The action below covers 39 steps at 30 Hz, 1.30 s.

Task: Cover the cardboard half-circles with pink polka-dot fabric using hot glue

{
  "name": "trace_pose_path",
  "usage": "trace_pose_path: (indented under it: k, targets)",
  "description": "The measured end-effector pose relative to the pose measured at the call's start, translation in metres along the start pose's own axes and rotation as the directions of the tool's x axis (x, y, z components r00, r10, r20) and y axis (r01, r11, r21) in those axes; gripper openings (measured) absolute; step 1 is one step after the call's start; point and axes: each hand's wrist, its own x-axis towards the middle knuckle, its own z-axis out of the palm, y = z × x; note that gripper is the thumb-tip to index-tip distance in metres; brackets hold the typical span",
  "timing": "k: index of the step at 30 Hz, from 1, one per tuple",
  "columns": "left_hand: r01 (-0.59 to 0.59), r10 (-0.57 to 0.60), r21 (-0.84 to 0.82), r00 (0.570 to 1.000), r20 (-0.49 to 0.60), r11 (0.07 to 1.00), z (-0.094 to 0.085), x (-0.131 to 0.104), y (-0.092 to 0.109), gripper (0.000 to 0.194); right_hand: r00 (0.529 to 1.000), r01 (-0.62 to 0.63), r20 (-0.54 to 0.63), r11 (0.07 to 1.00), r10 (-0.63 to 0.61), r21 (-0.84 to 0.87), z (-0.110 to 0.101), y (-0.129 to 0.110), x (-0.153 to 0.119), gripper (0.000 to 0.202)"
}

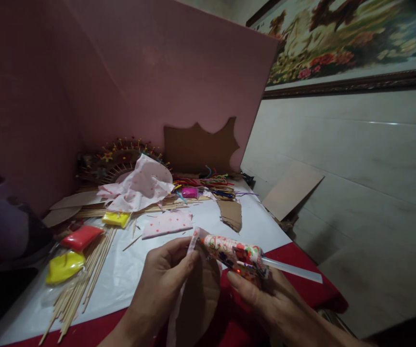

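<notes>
Between the thumb and fingers of my left hand (168, 277) is a rounded cardboard piece (199, 294) with a strip of pink dotted fabric (193, 241) along its edge. My right hand (262, 299) is wrapped round a patterned hot glue gun (235, 250). A translucent glue stick (294, 270) juts from the gun's back end, and a small red light glows on its side. The gun's nozzle points left, right by the fabric edge near my left fingertips; whether it touches cannot be made out. Beyond my hands lies a flat pink dotted fabric piece (168, 224).
Bamboo sticks (96, 270), yellow clay packets (65, 267) and a red clay packet (83, 237) lie at left. Crumpled dotted fabric (143, 185), scissors (224, 194) and a cardboard scrap (230, 215) sit farther back. A jagged cardboard sheet (201, 149) leans on the pink board (179, 72).
</notes>
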Motion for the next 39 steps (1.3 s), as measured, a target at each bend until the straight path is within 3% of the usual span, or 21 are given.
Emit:
trace_pose_path:
  k: [3,7,14,18,23,33,39]
  targets:
    - [0.016,-0.016,-0.013,1.0,0.011,1.0,-0.001,0.001,-0.001,0.026,0.999,0.022,0.033,0.998,-0.02,-0.058,0.0,0.0,-0.001,0.038]
    - [0.002,-0.002,0.019,1.0,-0.002,1.0,0.0,0.001,-0.001,0.025,0.998,-0.043,-0.05,0.999,0.042,-0.02,-0.001,-0.009,0.003,0.038]
    - [-0.01,0.01,0.02,1.0,0.0,1.0,0.0,0.001,0.001,0.025,0.995,0.094,0.037,0.994,-0.092,-0.06,-0.007,-0.005,-0.001,0.037]
    - [-0.012,0.012,0.003,0.999,-0.029,1.0,-0.001,0.002,-0.001,0.026,0.995,0.085,0.05,0.995,-0.083,-0.057,-0.005,0.007,-0.005,0.041]
    - [-0.012,0.012,0.003,0.999,-0.043,1.0,-0.003,0.001,-0.005,0.027,1.0,-0.015,-0.008,1.0,0.015,0.016,-0.003,0.01,-0.005,0.042]
    - [-0.005,0.005,0.009,1.0,-0.021,1.0,0.0,0.001,0.001,0.027,0.997,0.061,0.039,0.996,-0.059,-0.064,-0.003,0.007,0.0,0.044]
    - [0.0,0.0,-0.004,1.0,-0.003,1.0,0.0,0.0,-0.001,0.026,0.998,0.044,0.052,0.995,-0.04,-0.086,-0.004,0.003,0.0,0.041]
